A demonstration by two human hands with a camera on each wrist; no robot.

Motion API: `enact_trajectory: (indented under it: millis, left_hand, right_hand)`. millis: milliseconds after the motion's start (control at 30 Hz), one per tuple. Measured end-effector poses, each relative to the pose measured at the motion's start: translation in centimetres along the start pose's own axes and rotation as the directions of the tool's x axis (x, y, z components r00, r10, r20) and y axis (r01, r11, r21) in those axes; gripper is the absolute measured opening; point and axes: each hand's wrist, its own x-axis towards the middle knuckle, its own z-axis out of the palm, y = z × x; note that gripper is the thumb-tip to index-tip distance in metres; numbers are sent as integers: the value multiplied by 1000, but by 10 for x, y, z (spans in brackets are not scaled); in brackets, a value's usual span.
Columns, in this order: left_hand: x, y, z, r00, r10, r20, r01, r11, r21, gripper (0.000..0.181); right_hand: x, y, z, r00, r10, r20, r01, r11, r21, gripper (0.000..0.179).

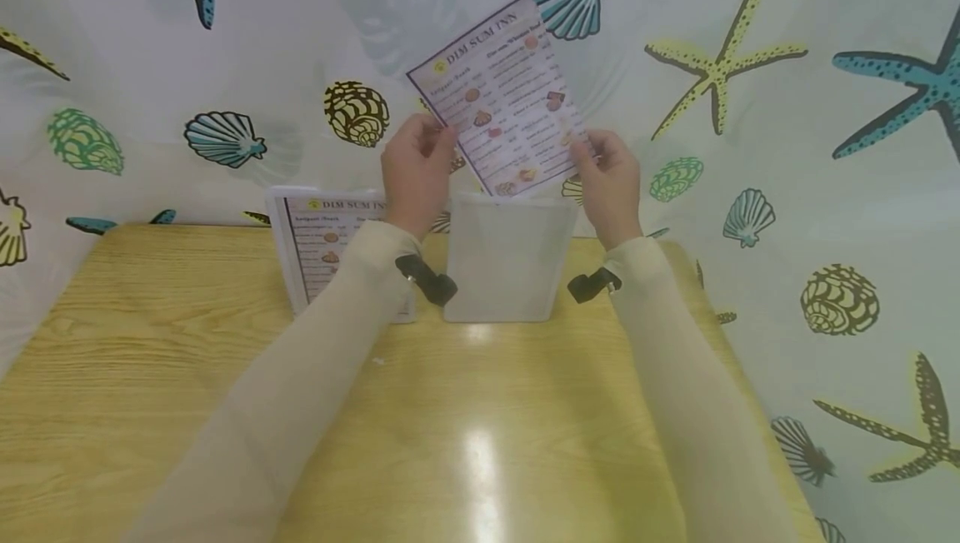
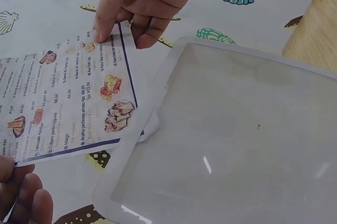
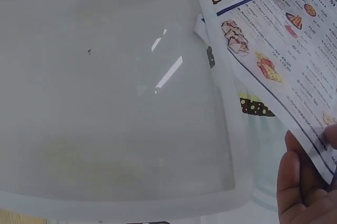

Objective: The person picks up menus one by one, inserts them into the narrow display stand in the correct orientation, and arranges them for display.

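Note:
A printed menu sheet headed "DIM SUM INN" is held up at a tilt against the patterned backdrop. My left hand pinches its left edge, and my right hand pinches the lower right edge, thumbs in front. Just below stands a clear plastic sign holder with no print inside. The sheet's lower left corner is right at the holder's top edge. In the left wrist view, the sheet lies beside the frosted rim of the holder. Its printed food pictures face the camera.
To the left, partly behind my left forearm, stands another sign holder with the same menu inside. Both holders are near the back edge of the wooden table. A cloth backdrop with shells and starfish rises behind it.

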Motion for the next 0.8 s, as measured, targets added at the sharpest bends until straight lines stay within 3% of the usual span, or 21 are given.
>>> enact_trajectory:
  millis: [133, 333, 467, 633, 800]
  left_hand:
    - [0, 0, 0, 1000, 23, -2, -23, 1000, -8, 27]
    - [2, 3, 1, 997, 78, -7, -78, 992, -95, 26]
    - [1, 4, 1, 999, 54, 10, -52, 989, -137, 26]
    - [0, 0, 1, 999, 38, 18, -37, 998, -51, 28]
    - [2, -4, -1, 999, 48, 14, -49, 998, 49, 29]
  right_hand:
    - [0, 1, 0, 1000, -12, 18, 12, 1000, 23, 21]
    - [0, -2, -1, 997, -76, 13, 75, 996, 53, 19]
    - [1, -2, 0, 997, -68, 19, 67, 997, 46, 20]
    - [-1, 3, 1, 999, -9, 34, 10, 1000, -13, 21]
    - [-3, 9, 2, 999, -5, 52, 7, 999, -42, 23]
